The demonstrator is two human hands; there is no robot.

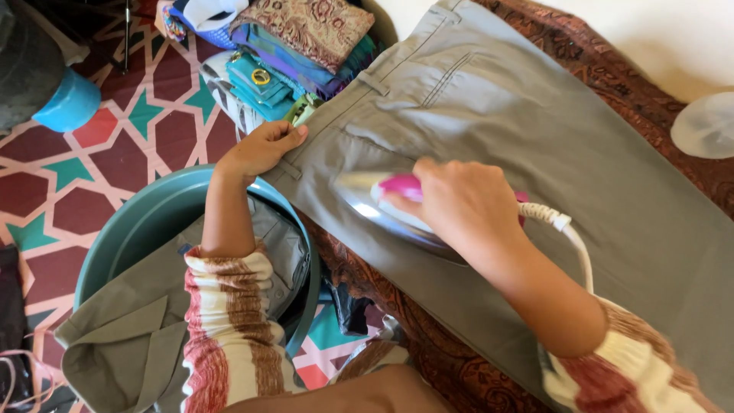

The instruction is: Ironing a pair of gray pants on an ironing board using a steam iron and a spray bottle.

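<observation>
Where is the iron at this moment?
In the head view, centre frame: the iron rests on the grey trousers near the waistband, gripped by the right hand, right of the teal tub.

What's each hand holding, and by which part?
Right hand grips the iron by its pink handle. Left hand holds nothing; it presses on the waistband edge of the grey trousers.
</observation>
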